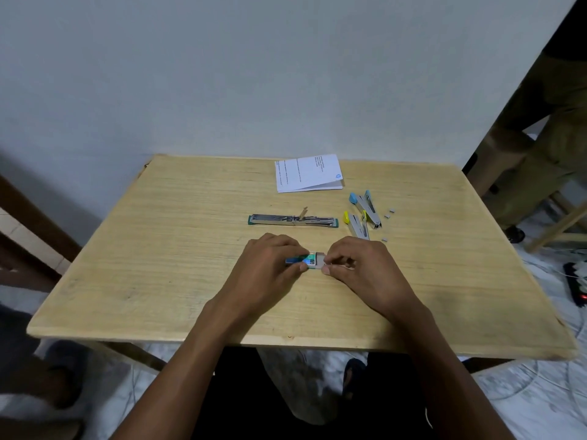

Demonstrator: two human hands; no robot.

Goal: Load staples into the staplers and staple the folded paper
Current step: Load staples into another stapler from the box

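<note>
Staple box (301, 260) between your hands, on the table's (158, 249) middle.
Your left hand (270, 265) pinched the box while your right hand (355, 265) clamped curled fingers on its inner tray (319, 258), likely to draw staples out; the long stapler (292, 220) lay opened flat just beyond, paper (308, 173) at the far edge, open room to your left.

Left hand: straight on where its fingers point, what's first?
Left hand points right and already pinches the staple box. Straight past it, the right hand, pinching the box's other end, comes first. Both seem level; depth unclear.
</note>
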